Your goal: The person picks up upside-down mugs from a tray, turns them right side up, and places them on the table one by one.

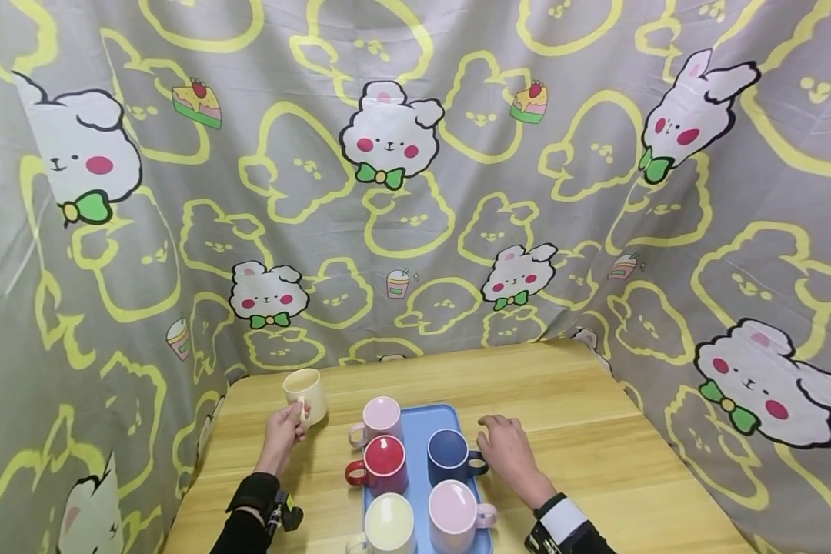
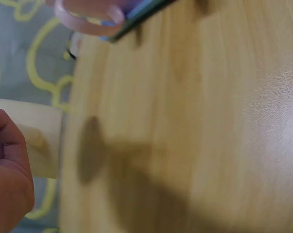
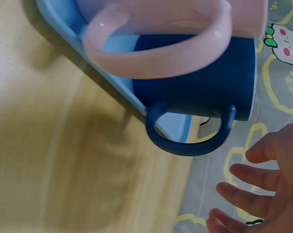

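Note:
My left hand [image 1: 284,435] grips the handle of a cream mug [image 1: 312,396] at the back left of the table, apart from the tray. In the left wrist view this mug [image 2: 47,119] appears lifted, with a shadow on the wood. A blue tray [image 1: 418,423] bears several mugs. My right hand [image 1: 508,454] is beside the handle of the dark blue mug [image 1: 446,459], its fingers loosely bent and holding nothing. In the right wrist view, a gap shows between that hand [image 3: 268,189] and the dark blue handle [image 3: 190,148].
On the tray's left side stand a pink mug [image 1: 382,415], a red mug [image 1: 385,465] and a pale yellow mug [image 1: 390,523], handles outward left. Another pink mug [image 1: 452,512] stands front right. A patterned grey curtain [image 1: 457,192] encloses the wooden table [image 1: 582,431].

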The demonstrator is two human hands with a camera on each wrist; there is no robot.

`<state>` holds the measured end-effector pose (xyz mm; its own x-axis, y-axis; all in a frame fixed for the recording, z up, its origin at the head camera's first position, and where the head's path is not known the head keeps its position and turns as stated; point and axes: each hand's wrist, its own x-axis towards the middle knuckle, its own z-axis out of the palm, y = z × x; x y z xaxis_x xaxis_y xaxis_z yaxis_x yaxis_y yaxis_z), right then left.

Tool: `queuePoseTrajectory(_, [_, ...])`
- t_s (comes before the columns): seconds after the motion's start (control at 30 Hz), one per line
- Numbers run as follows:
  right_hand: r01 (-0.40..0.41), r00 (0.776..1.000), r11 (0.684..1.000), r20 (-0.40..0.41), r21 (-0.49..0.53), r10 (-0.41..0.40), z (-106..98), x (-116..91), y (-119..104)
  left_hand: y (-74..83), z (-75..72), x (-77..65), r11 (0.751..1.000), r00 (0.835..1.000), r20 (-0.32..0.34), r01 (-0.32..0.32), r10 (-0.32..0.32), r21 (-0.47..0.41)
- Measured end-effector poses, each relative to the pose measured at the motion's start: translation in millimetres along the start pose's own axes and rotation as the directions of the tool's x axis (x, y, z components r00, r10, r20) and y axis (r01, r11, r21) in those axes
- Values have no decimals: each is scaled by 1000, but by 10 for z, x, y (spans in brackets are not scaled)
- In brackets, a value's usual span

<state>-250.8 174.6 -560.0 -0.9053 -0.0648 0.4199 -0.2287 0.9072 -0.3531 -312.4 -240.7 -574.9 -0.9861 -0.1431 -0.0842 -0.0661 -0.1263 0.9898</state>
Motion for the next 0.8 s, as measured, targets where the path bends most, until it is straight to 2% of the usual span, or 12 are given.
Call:
queuePoseTrajectory(0.2, [-36,999,999,20,-13,36,2,-85,48,-233,10,71,999,999,-38,1,1,54])
queuePoseTrajectory(0.47, [-63,998,997,28,-38,64,-2,-136,89,-433,12,73,999,1000,-24,7,-6,31])
queuePoseTrajectory(0.67, [-80,993,996,81,-39,82,41,-187,86,-451,-7,-1,996,999,-41,8,-5,86])
queuePoseTrajectory(0.8, [-79,994,996,67,-39,82,33,-180,98,-416,22,-25,993,998,-28,56,-54,106])
